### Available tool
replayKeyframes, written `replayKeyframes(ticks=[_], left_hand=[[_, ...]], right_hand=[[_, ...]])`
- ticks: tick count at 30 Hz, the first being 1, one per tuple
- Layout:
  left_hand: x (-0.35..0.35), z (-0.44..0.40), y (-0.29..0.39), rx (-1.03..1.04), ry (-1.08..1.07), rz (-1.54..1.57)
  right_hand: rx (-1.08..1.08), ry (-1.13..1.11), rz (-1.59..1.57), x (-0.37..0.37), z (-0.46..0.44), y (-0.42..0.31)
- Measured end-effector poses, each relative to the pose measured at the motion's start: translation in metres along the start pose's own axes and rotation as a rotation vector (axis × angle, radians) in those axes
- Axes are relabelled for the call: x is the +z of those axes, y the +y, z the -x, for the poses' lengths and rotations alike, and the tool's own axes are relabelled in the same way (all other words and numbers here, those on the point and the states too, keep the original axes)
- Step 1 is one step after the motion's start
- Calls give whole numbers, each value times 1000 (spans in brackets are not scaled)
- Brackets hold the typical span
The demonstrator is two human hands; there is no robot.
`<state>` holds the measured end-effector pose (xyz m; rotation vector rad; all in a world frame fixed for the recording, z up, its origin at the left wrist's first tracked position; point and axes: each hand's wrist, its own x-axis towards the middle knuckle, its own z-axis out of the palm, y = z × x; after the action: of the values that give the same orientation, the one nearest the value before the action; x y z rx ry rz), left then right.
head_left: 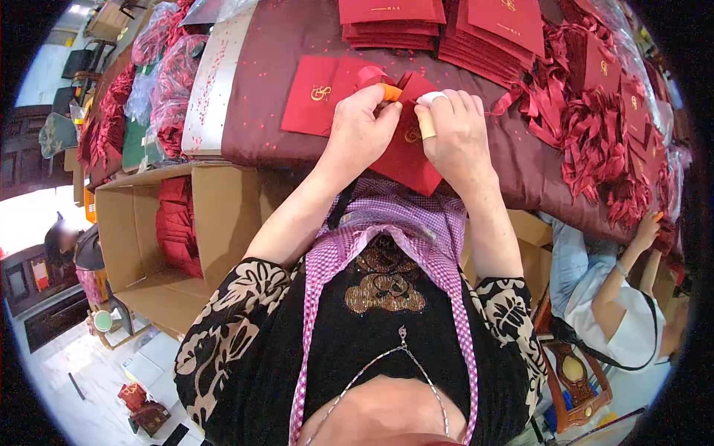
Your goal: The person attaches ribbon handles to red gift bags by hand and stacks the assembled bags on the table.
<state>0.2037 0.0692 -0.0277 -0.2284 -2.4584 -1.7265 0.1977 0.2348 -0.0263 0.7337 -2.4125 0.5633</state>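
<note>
Logo on flat card: gold monogram [320, 94], looks like intertwined G and S, maybe a letter between; sits on flat red card [299, 100], left of the hands.
Held card: red card [418, 169] with partly covered gold mark; angled at the near table edge, lower corner pointing toward the wearer, directly under the hands.
Writing on stacks: left card stack [390, 21] carries a line of tiny gold print, too small to read; right card stack [497, 33] has a gold mark plus small print, also unreadable.
Left hand: left hand [364, 126], back up, fingers curled in, thumb against index near card's top edge and red ribbon [372, 74]; orange wrap [390, 92] on a fingertip; can't tell what is pinched.
Right hand: right hand [455, 134], mostly closed, fingers bent over, pinching held card by its right side; white wrap [432, 97] and pale yellow wrap [425, 122] on digits.
Forearms: both reach forward, elbows wide, wrists angled inward, hands nearly meeting.
Ribbons: tangled ribbon pile [587, 141], right side of table.
Table: maroon cloth [279, 37], red flecks scattered.
Box: open cardboard box [219, 215], lower left, red items [177, 234] inside.
Clothing: gingham apron [439, 215] over black top.
Co-worker: person in white top [632, 327], far right, one hand at table edge.
</note>
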Motion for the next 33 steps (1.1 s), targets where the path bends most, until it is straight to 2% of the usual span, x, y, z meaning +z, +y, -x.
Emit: replayKeyframes(ticks=[5,7,10,11,12,13,16,20,22,23,25,26,30,33], left_hand=[[2,1,0,42,14,-11],[3,1,-4,178,44,-82],[5,3,-2,233,57,-126],[6,2,-2,233,56,-126],[6,1,-1,335,87,-187],[7,1,-1,435,117,-248],[6,1,1,419,93,-251],[6,2,-2,340,76,-200],[5,2,-1,143,33,-42],[7,1,-8,142,38,-24],[7,-1,-9,165,39,-47],[7,-1,-9,189,39,-70],[9,-4,-10,265,17,-83],[9,-2,-9,277,33,-118]], right_hand=[[-31,-11,9,-2,-3,0],[-39,-19,11,-3,-5,1],[19,-52,-102,-8,-9,2],[164,-144,-246,-11,-12,2],[310,-237,-388,-14,-15,2],[359,-281,-427,-14,-18,6],[414,-409,-521,-16,-26,14],[366,-456,-507,-16,-27,16],[186,-363,-348,-13,-24,14],[186,-364,-347,-12,-24,13],[-78,-309,-85,-11,-23,9],[-138,-277,18,-10,-21,6],[-146,-281,127,-11,-24,-2],[208,-377,-257,-5,-29,10]])
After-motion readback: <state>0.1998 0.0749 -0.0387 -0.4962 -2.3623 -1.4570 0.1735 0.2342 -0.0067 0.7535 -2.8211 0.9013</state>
